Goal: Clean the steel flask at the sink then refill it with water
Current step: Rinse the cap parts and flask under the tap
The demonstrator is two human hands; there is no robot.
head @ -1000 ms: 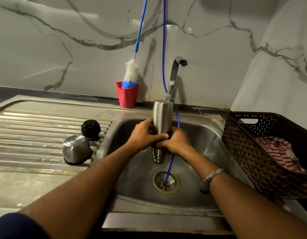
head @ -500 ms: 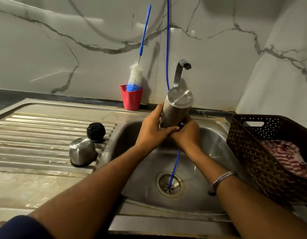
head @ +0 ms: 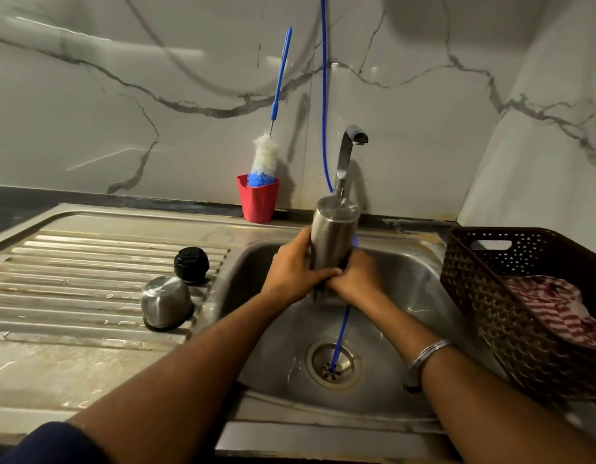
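The steel flask (head: 333,236) is held upside down over the sink basin (head: 407,283), its flat base up and its neck pointing down, blurred from motion. My left hand (head: 296,267) grips its lower body from the left. My right hand (head: 355,279) grips it from the right near the neck. The flask's mouth is hidden behind my hands. The tap (head: 348,155) stands just behind the flask. The flask's steel cup lid (head: 166,301) and black stopper (head: 191,264) sit on the ribbed drainboard (head: 72,262) to the left.
A blue hose (head: 325,95) hangs down the wall into the drain (head: 335,365). A red cup (head: 258,199) holding a blue-handled bottle brush (head: 266,155) stands by the wall. A brown basket (head: 490,296) with a striped cloth (head: 554,309) sits on the right.
The inverted flask went up and tilted right half a second ago, and now is lower and more upright again, still in both hands. The camera view has shifted slightly.
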